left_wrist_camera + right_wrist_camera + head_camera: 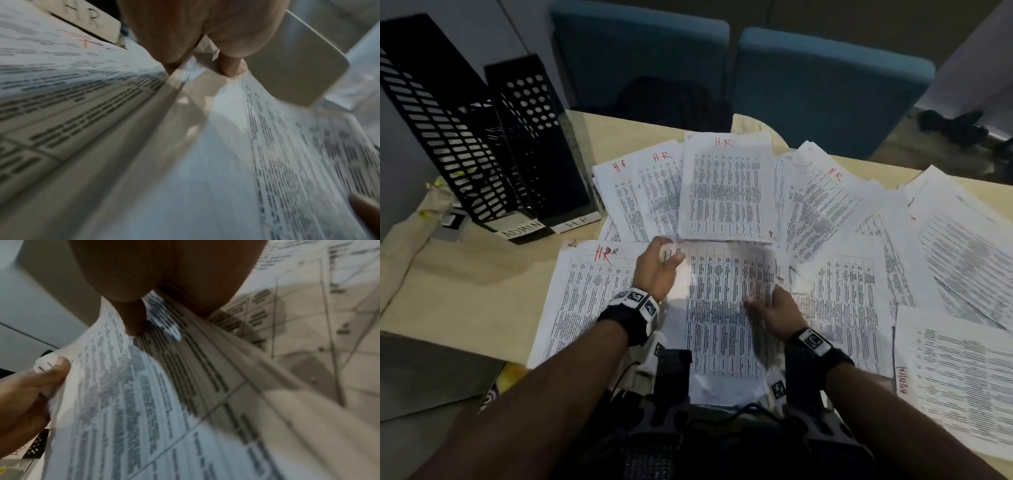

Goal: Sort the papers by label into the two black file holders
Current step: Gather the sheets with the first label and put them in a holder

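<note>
The held sheet is blurred and its label partly covered by the left hand, whose fingers are pinched on its top corner, while the right hand fingers are closed on its right edge, above the papers spread over the desk.
</note>
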### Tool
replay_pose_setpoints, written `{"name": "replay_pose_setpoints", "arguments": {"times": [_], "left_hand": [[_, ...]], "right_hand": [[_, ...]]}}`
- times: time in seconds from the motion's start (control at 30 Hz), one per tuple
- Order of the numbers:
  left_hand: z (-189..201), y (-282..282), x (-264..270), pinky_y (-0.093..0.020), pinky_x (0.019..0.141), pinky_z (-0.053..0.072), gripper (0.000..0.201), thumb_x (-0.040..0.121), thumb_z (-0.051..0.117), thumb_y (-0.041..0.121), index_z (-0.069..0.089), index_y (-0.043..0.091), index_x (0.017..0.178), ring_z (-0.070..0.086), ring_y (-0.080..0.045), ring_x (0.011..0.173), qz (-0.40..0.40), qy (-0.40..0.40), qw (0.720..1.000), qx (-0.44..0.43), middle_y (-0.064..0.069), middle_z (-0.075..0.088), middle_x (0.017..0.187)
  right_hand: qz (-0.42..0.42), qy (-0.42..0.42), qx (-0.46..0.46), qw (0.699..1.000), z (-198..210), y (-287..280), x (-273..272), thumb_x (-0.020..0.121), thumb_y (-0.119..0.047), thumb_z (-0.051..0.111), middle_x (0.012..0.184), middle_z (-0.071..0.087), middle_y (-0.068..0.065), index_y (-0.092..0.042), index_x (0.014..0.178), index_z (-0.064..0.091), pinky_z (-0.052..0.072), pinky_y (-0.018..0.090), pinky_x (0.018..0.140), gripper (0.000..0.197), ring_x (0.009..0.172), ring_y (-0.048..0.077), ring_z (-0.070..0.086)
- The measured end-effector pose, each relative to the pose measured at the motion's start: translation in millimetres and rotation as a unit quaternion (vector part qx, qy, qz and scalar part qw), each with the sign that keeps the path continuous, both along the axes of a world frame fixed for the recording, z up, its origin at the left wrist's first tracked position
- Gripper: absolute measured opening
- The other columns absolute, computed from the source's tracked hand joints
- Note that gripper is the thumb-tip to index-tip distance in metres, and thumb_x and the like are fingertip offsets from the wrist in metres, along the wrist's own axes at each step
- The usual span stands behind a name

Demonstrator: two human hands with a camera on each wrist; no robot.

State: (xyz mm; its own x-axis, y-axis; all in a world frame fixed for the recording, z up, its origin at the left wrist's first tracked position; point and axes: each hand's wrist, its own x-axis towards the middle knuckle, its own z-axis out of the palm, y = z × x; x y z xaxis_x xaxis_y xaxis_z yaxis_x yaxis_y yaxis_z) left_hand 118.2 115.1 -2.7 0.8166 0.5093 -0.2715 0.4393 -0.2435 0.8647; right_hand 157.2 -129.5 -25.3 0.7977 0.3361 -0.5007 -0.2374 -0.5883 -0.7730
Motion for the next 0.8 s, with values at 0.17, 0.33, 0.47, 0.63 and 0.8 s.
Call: {"name": "replay_pose_setpoints", "arguments": {"times": [0.17,0.33,0.47,0.63,0.8], "left_hand": [[-5.7,52.0,-20.0,-0.031,0.077,0.050,0.028,0.090,0.061,0.034,0.051,0.020,0.113,0.057,-0.017,0.096,0.102,-0.055,0.993,0.009,0.003,0.059,0.104],[-26.3,126.0,-83.2,-0.061,0.094,0.040,0.104,0.051,0.068,0.080,0.047,0.012,0.126,0.035,-0.038,0.125,0.133,0.355,0.896,0.231,-0.016,0.038,0.135],[-22.6,130.6,-104.6,-0.056,0.100,0.037,0.118,0.055,0.080,0.065,0.027,0.003,0.140,0.030,-0.041,0.131,0.132,0.381,0.892,0.203,-0.024,0.025,0.143],[-37.5,138.7,-119.7,-0.043,0.079,0.051,0.069,0.065,0.083,0.045,0.054,0.001,0.110,0.058,-0.036,0.099,0.163,0.248,0.943,0.152,-0.019,0.058,0.106],[-33.2,142.5,-135.4,-0.030,0.070,0.038,0.031,0.087,0.068,0.031,0.068,0.002,0.098,0.055,-0.030,0.082,0.124,0.114,0.952,0.254,-0.014,0.057,0.091]], "right_hand": [[-0.039,-0.029,0.039,0.998,10.6,7.6,18.7,0.088,-0.025,0.066,0.069,0.065,0.001,-0.010,0.082,0.064,0.050,0.029,0.058,0.017,0.059,0.012,0.062],[-0.082,-0.082,0.034,0.993,22.4,3.5,41.0,0.086,-0.018,0.069,0.073,0.068,0.004,-0.017,0.082,0.064,0.053,0.033,0.064,0.007,0.063,0.019,0.062],[-0.141,-0.082,0.035,0.986,23.1,0.1,45.8,0.086,-0.014,0.069,0.085,0.068,0.010,-0.008,0.101,0.067,0.051,0.025,0.065,0.016,0.068,0.016,0.062],[-0.141,-0.060,0.029,0.988,24.5,2.0,48.2,0.089,-0.017,0.066,0.081,0.066,0.002,-0.005,0.108,0.065,0.047,0.023,0.060,0.023,0.068,0.013,0.060],[-0.136,-0.041,0.043,0.989,27.0,-3.9,52.6,0.089,-0.016,0.065,0.083,0.065,-0.002,-0.005,0.110,0.063,0.045,0.022,0.059,0.024,0.074,0.011,0.062]]}}
